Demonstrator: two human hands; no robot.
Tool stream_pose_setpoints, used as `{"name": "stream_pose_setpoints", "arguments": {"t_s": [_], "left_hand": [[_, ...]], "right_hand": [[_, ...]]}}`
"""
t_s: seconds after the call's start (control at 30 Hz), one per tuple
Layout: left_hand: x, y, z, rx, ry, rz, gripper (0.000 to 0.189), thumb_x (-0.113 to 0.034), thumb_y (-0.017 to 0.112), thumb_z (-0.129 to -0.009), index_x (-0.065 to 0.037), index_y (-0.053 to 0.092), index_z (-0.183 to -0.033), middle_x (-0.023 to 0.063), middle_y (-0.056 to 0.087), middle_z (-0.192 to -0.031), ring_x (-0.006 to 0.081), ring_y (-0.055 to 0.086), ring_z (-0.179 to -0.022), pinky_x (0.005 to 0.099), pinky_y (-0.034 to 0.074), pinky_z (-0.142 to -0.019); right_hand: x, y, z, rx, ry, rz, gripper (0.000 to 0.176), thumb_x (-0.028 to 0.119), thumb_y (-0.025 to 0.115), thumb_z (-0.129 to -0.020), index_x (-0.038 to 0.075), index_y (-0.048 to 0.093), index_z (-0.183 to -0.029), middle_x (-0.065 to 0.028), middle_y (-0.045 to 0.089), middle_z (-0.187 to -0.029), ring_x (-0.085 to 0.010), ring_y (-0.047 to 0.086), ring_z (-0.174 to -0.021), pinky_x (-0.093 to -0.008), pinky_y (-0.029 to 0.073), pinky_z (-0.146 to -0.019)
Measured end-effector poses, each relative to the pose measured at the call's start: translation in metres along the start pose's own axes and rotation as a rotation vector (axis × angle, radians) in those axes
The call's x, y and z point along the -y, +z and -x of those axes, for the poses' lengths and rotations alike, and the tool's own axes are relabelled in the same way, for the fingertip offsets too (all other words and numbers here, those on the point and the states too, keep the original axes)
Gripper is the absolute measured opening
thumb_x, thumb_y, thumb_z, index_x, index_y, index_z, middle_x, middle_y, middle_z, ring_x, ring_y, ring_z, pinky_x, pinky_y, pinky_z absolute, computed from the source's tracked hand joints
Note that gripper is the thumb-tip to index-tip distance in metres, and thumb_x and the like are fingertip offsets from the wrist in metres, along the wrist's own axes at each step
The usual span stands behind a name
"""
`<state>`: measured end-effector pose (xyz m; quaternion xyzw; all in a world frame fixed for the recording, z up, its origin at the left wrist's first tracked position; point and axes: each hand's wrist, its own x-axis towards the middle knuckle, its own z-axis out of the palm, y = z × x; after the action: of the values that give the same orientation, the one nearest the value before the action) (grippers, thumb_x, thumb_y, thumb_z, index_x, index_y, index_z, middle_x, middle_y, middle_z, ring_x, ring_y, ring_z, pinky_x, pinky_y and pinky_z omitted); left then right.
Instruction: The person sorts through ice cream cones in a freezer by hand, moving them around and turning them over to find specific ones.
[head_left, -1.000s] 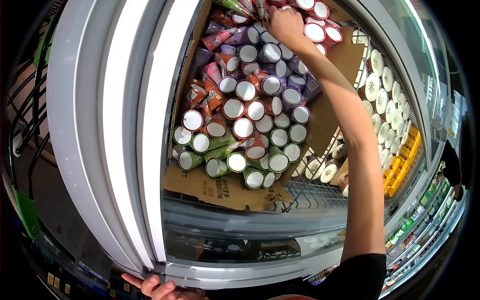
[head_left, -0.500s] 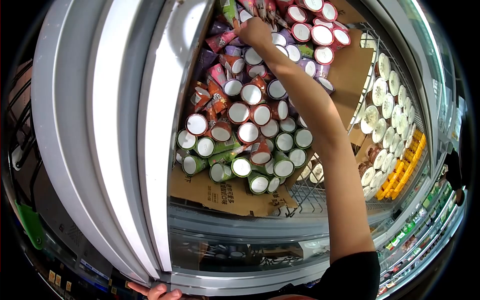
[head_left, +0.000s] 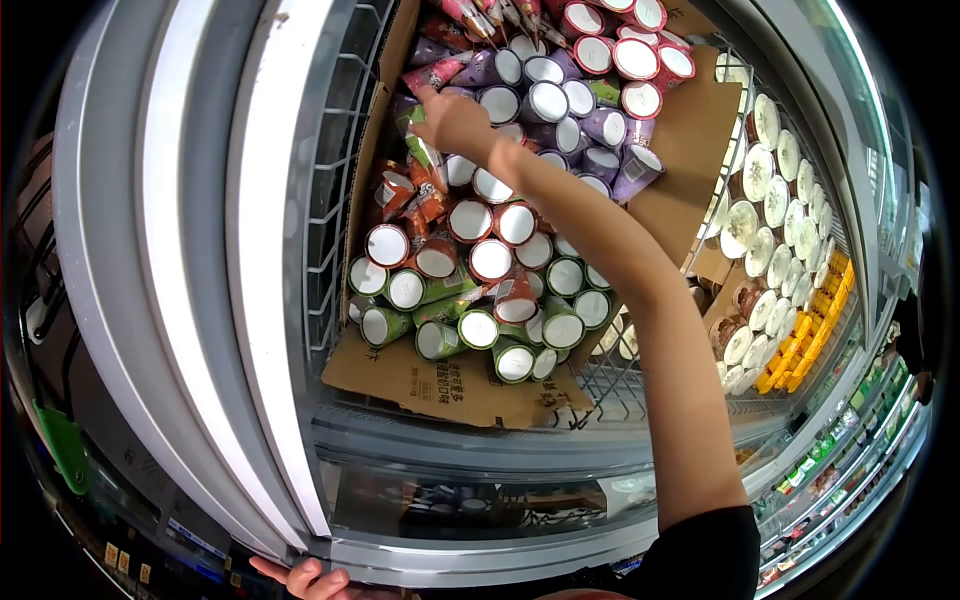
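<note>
My right hand [head_left: 455, 125] reaches into the freezer, its fingers closed round a green-wrapped cone [head_left: 421, 150] at the upper left of the pile. Beside it lies a pink-wrapped cone [head_left: 436, 74]. Purple cones [head_left: 637, 170] are to the right, red-brown cones [head_left: 490, 259] below, and green ones [head_left: 478, 329] at the pile's near end, most with white round lids facing up. At the bottom, my left hand [head_left: 312, 580] has its fingers curled on the frame edge of the freezer's lid.
The cones lie in an open cardboard box [head_left: 420, 385] inside a wire basket. White-lidded tubs [head_left: 757, 172] and a yellow rack [head_left: 806, 330] are on the right. The pale sliding lid [head_left: 180, 250] covers the left side. A green handle part [head_left: 62, 448] is at far left.
My right hand has moved down and left with the green cone, away from the top of the pile. The lid has shifted left, showing more of the wire basket.
</note>
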<state>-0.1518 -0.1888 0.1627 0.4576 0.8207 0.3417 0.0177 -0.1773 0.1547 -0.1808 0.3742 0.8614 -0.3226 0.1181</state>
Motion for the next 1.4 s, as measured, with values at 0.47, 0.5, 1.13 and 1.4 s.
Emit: {"name": "stream_pose_setpoints", "arguments": {"t_s": [0.47, 0.5, 1.13, 1.4], "left_hand": [[-0.002, -0.005, 0.007, -0.007, -0.056, -0.058, 0.025, -0.016, 0.041, -0.085, -0.007, 0.054, -0.105, 0.0089, 0.06, -0.096, 0.0288, 0.055, -0.104, 0.0631, 0.011, -0.109], [-0.003, -0.006, 0.008, -0.007, -0.061, -0.06, 0.026, -0.016, 0.04, -0.085, -0.007, 0.054, -0.105, 0.0083, 0.06, -0.097, 0.0285, 0.055, -0.104, 0.0633, 0.011, -0.109], [-0.004, -0.005, 0.014, 0.005, -0.075, -0.068, 0.035, -0.02, 0.033, -0.087, -0.014, 0.052, -0.116, 0.0018, 0.058, -0.108, 0.0262, 0.05, -0.113, 0.0655, 0.01, -0.108], [-0.003, -0.003, 0.012, -0.034, -0.101, -0.079, 0.03, -0.018, 0.035, -0.086, -0.011, 0.054, -0.108, 0.0037, 0.059, -0.103, 0.0277, 0.053, -0.109, 0.0663, 0.011, -0.107]], "right_hand": [[-0.018, -0.017, 0.041, 0.314, -0.151, -0.032, 0.04, 0.048, 0.064, -0.076, 0.01, 0.061, -0.089, -0.0132, 0.064, -0.091, -0.0297, 0.06, -0.092, -0.0394, 0.047, -0.079], [-0.023, -0.014, 0.047, 0.344, -0.176, -0.071, 0.041, 0.049, 0.064, -0.076, 0.01, 0.061, -0.087, -0.0128, 0.064, -0.091, -0.0287, 0.061, -0.09, -0.0388, 0.046, -0.079], [-0.034, -0.035, 0.249, 0.201, -0.539, 0.046, 0.022, 0.022, 0.07, -0.068, 0.012, 0.062, -0.086, -0.0052, 0.056, -0.105, -0.0249, 0.049, -0.106, -0.0423, 0.034, -0.092], [-0.022, -0.001, 0.197, -0.058, -0.574, 0.157, 0.02, 0.021, 0.066, -0.072, 0.01, 0.061, -0.088, -0.0052, 0.059, -0.089, -0.0232, 0.054, -0.088, -0.0364, 0.041, -0.077]]}}
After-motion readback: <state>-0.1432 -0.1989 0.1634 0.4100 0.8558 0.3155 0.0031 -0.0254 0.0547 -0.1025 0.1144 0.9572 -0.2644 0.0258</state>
